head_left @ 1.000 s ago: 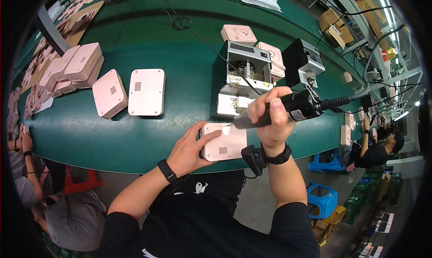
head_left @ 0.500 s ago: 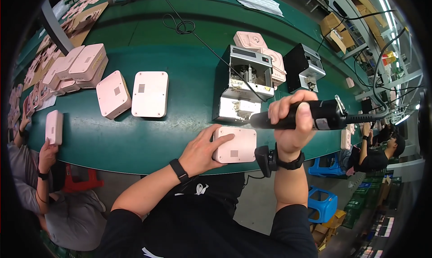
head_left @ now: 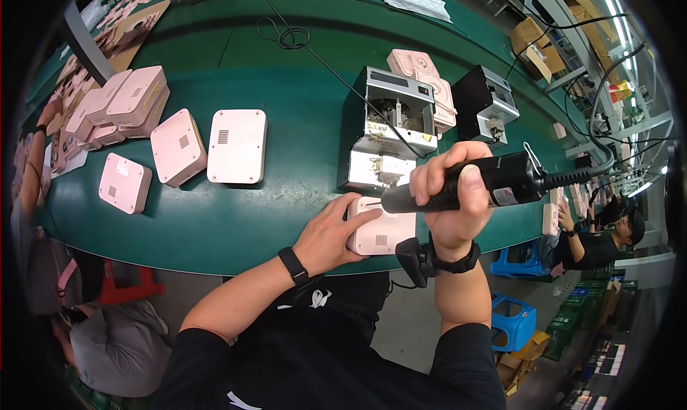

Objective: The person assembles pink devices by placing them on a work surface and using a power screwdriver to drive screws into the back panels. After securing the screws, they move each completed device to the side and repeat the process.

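The left hand (head_left: 323, 237) has its grip half-curled over the left end of a pink case (head_left: 393, 227), which lies on the tabletop (head_left: 300, 204) near its front edge. The right hand's (head_left: 452, 195) grip is wrapped firmly round a black electric screwdriver (head_left: 512, 177) – its bit (head_left: 373, 204) is at the case's far-left corner, contact unclear. A pale label (head_left: 504, 196) on the screwdriver carries print too small to read. Farther left lie 3 loose pink cases (head_left: 237, 147), 1 with a whitish patch (head_left: 123, 169), beside a stack (head_left: 136, 99). Ahead stands a black-and-silver machine (head_left: 401, 139) – 2 more cases (head_left: 438, 95) behind it – and a 2nd machine (head_left: 486, 106) to the right.
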`<state>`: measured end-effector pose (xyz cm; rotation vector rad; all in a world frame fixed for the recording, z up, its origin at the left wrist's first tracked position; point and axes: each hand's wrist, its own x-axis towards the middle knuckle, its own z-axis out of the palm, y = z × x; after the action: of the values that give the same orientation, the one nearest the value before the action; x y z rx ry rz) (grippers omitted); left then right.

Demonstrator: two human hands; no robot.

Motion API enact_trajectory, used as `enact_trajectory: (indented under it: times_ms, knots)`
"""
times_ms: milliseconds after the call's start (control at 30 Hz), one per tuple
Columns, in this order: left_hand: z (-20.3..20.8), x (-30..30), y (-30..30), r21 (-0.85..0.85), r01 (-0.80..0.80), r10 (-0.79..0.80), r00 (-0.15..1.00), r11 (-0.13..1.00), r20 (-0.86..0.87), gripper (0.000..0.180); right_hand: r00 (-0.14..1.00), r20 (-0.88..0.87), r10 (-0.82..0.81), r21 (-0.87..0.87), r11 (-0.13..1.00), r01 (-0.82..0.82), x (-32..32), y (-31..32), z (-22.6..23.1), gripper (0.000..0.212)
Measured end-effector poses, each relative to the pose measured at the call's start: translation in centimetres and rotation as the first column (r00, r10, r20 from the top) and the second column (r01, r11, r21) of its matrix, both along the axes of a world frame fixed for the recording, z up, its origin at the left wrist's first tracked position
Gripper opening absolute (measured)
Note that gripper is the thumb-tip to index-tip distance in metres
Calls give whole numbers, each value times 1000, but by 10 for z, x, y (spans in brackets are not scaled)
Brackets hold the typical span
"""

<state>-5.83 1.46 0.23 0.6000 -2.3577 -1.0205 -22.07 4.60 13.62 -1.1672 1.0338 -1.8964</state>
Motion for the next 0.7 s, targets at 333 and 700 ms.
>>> enact_trajectory:
  times_ms: [333,700]
  knots:
    - [-7,-3,0,38,5,-3,999,999,-50,70,998,-8,68,1,998,-68,6,1,-24,28]
    - [-5,2,-2,43,33,-31,999,999,-35,73,995,-98,15,20,1000,-13,13,0,-25,24]
